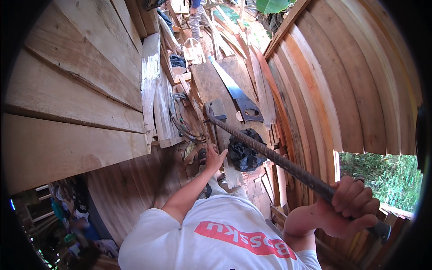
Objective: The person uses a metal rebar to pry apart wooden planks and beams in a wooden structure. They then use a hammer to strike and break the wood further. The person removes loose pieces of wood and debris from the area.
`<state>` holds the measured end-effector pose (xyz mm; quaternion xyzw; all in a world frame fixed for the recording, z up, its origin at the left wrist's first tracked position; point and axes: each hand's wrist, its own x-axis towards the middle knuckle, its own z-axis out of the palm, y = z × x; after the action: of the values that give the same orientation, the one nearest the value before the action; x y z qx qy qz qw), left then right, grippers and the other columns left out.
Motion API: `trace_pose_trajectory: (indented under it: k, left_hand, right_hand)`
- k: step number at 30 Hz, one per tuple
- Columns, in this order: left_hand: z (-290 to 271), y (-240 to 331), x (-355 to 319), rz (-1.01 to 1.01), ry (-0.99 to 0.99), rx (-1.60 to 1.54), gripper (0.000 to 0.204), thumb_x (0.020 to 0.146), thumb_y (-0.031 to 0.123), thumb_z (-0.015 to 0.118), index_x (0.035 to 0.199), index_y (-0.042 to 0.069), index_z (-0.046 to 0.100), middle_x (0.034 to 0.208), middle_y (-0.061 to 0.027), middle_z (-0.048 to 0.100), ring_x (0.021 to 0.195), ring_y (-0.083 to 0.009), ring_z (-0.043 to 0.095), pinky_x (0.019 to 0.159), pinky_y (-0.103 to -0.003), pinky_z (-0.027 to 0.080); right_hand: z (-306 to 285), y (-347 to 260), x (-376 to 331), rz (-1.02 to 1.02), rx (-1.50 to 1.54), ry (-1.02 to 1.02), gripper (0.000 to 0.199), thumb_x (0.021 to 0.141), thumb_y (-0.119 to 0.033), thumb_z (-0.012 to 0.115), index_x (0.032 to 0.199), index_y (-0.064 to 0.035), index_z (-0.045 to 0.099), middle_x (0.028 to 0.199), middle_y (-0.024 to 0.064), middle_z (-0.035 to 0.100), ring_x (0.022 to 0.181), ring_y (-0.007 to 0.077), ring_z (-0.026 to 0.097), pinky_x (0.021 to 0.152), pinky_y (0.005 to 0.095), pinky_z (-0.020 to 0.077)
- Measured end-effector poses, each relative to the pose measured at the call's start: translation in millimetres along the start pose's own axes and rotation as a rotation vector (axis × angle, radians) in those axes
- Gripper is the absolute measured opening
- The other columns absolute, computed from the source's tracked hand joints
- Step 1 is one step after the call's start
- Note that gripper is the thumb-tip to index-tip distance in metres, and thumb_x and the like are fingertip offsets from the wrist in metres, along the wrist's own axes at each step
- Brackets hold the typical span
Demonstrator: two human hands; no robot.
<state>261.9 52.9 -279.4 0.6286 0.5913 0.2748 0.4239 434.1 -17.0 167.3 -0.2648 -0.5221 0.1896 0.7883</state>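
Note:
A long ribbed steel pry bar (pixel 270 154), its far end bent into a hook, slants across the view. My right hand (pixel 348 208) is wrapped round its near end at the lower right. The hooked end is over the plank bench, beside a dark metal block (pixel 217 109). My left hand (pixel 215 157) reaches forward beside the bench's near left edge, thumb spread from the fingers, with no held thing visible. A handsaw (pixel 236 92) with a dark handle lies on the bench. A crumpled black plastic bag (pixel 245 150) sits at the bench's near end, just right of my left hand.
Plank walls rise at the left (pixel 81 90) and right (pixel 337 81), with a window opening (pixel 380 177) low on the right. Coiled hose or cable (pixel 177 117) lies left of the bench (pixel 204 83). Loose boards (pixel 229 33) pile up beyond, where another person (pixel 196 20) stands.

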Motion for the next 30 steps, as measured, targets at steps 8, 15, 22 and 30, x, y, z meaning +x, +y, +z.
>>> trace_pose_trajectory:
  k: [8, 15, 22, 30]
  left_hand:
    - [14, 0, 35, -0.275, -0.174, 0.227, 0.052, 0.076, 0.035, 0.073, 0.101, -0.002, 0.047, 0.093, -0.0273, 0.063, 0.092, -0.0436, 0.061, 0.077, -0.05, 0.047]
    - [10, -5, 47, -0.214, -0.135, 0.279, 0.045, 0.074, 0.028, 0.07, 0.101, -0.003, 0.052, 0.093, -0.0294, 0.063, 0.091, -0.0461, 0.061, 0.082, -0.051, 0.048]
    - [10, 14, 60, -0.207, -0.046, 0.24, 0.039, 0.073, 0.028, 0.065, 0.095, -0.002, 0.052, 0.09, -0.0283, 0.063, 0.088, -0.0466, 0.061, 0.078, -0.053, 0.048]
    - [16, 5, 88, -0.134, 0.04, 0.157, 0.034, 0.075, 0.026, 0.063, 0.094, 0.0, 0.05, 0.088, -0.0284, 0.063, 0.086, -0.0479, 0.059, 0.076, -0.055, 0.046]
  right_hand:
    - [7, -11, 23, 0.017, 0.044, -0.053, 0.04, 0.099, -0.032, 0.046, 0.065, -0.0138, 0.033, 0.059, -0.0015, 0.033, 0.052, 0.0103, 0.034, 0.054, 0.0253, 0.0351]
    - [10, 4, 24, 0.055, -0.014, -0.034, 0.04, 0.1, -0.031, 0.043, 0.065, -0.0135, 0.032, 0.06, -0.0004, 0.032, 0.054, 0.0109, 0.033, 0.053, 0.0256, 0.0336]
    - [11, 26, 19, 0.006, -0.085, 0.039, 0.037, 0.098, -0.035, 0.045, 0.071, -0.0119, 0.035, 0.063, 0.0016, 0.038, 0.053, 0.0128, 0.037, 0.049, 0.0246, 0.0373]
    - [11, 25, 26, 0.01, -0.074, 0.005, 0.037, 0.098, -0.035, 0.045, 0.071, -0.0127, 0.034, 0.063, 0.0008, 0.037, 0.054, 0.0116, 0.037, 0.051, 0.0236, 0.0367]
